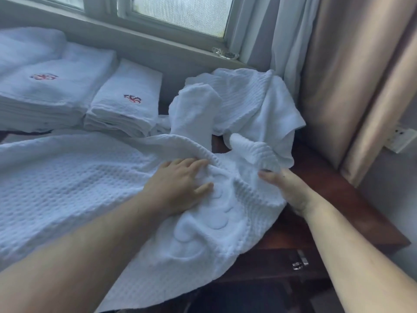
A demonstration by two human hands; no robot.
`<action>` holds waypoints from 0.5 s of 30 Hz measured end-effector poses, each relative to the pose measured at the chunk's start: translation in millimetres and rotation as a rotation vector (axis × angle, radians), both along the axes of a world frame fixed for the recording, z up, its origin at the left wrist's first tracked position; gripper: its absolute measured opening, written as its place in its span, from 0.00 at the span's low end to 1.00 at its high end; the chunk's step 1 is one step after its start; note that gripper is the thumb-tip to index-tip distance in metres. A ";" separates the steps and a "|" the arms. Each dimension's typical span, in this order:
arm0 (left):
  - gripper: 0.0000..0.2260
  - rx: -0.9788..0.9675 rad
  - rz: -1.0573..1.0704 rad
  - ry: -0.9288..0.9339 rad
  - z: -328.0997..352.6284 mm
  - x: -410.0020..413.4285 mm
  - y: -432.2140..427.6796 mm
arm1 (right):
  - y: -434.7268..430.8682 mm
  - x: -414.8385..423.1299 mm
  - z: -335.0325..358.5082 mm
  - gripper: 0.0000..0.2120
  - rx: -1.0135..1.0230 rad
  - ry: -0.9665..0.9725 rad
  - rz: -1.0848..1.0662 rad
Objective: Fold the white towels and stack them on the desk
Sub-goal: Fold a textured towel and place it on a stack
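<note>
Our left hand [180, 179] presses flat, fingers spread, on the waffle-weave towel [67, 188], which spills over the desk's [338, 199] front edge. Our right hand [286, 188] grips its bunched fold near the bare right edge. Behind lie crumpled towels [248, 102]; two folded stacks [126, 102] at the back left carry red embroidered emblems, unreadable.
</note>
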State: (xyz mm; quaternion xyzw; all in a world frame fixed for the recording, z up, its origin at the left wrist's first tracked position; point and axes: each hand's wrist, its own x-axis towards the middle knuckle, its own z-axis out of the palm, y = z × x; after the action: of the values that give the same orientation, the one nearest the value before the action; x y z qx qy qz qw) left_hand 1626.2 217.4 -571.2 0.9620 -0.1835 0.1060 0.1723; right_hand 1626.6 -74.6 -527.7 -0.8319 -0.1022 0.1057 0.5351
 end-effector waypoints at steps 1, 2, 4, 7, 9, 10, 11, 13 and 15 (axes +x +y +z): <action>0.30 -0.005 0.004 -0.003 0.1 0.7 0.2 | 8.5 -1.6 2.7 0.20 -0.029 -0.011 0.016; 0.30 -0.010 0.005 -0.004 0.1 1.1 0.4 | 16.7 -1.5 6.6 0.16 -0.089 -0.042 0.008; 0.31 -0.008 0.000 -0.003 -0.2 2.0 0.8 | 29.6 1.2 20.3 0.13 -0.266 -0.101 -0.111; 0.33 -0.010 -0.001 0.009 0.1 1.5 1.2 | 38.4 1.8 53.2 0.21 -0.296 0.096 -0.336; 0.32 -0.003 0.000 0.006 -0.5 2.3 1.5 | 36.4 2.6 78.8 0.20 -0.203 0.236 -0.393; 0.31 0.006 0.000 0.007 -1.5 3.1 1.8 | 33.3 4.1 91.0 0.21 -0.128 0.239 -0.393; 0.30 0.016 -0.001 0.008 -2.1 3.7 1.7 | 30.1 5.4 103.3 0.22 -0.020 0.206 -0.376; 0.30 0.034 -0.002 0.016 -2.2 4.4 1.7 | 21.9 7.8 119.9 0.21 0.208 0.116 -0.324; 0.31 0.047 0.000 0.024 -2.0 4.7 0.9 | 12.0 5.6 116.6 0.19 0.305 0.067 -0.249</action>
State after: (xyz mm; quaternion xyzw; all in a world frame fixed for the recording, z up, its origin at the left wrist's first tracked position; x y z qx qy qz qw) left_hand 1630.8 218.3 -573.2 0.9670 -0.1837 0.0901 0.1517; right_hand 1632.3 -62.7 -411.2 -0.7435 0.0045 0.0497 0.6668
